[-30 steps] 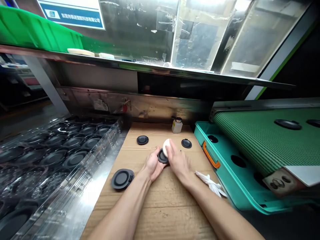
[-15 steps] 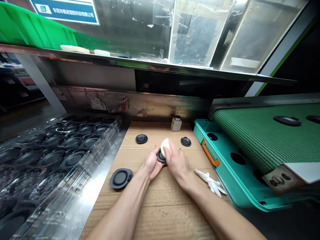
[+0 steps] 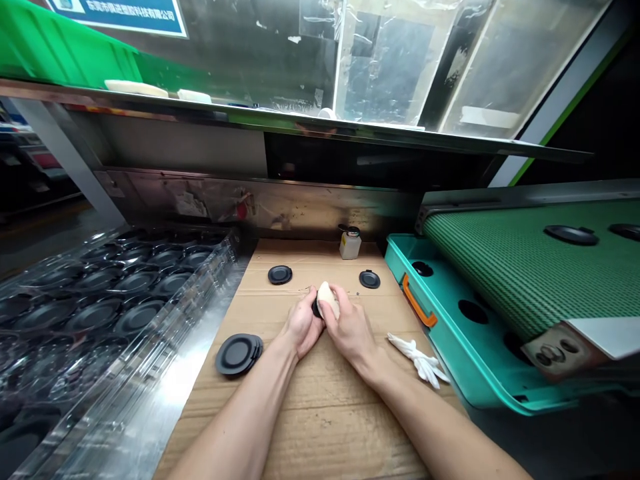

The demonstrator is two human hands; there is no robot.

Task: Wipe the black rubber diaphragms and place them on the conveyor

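Over the cardboard sheet (image 3: 320, 413), my left hand (image 3: 303, 327) is closed around a black round plastic lid (image 3: 315, 308), mostly hidden by fingers and pad. My right hand (image 3: 350, 327) grips a cream-white sponge pad (image 3: 327, 300) and presses it against the lid's face. A small stack of black lids (image 3: 239, 355) lies on the cardboard left of my forearms. Two single black lids lie farther off, one at the left (image 3: 280, 275) and one at the right (image 3: 369, 279).
A white glove (image 3: 417, 360) lies at right. A pump bottle (image 3: 351, 244) stands at the back. Clear trays of black lids (image 3: 135, 280) fill the left. At right, a teal bin (image 3: 480, 393) sits beneath a green conveyor belt (image 3: 530, 267) carrying lids. A metal shelf (image 3: 310, 127) overhangs the far side.
The sponge pad has shifted slightly left and tilted over the lid, covering more of it. My left hand keeps its hold. The whole view has moved slightly.
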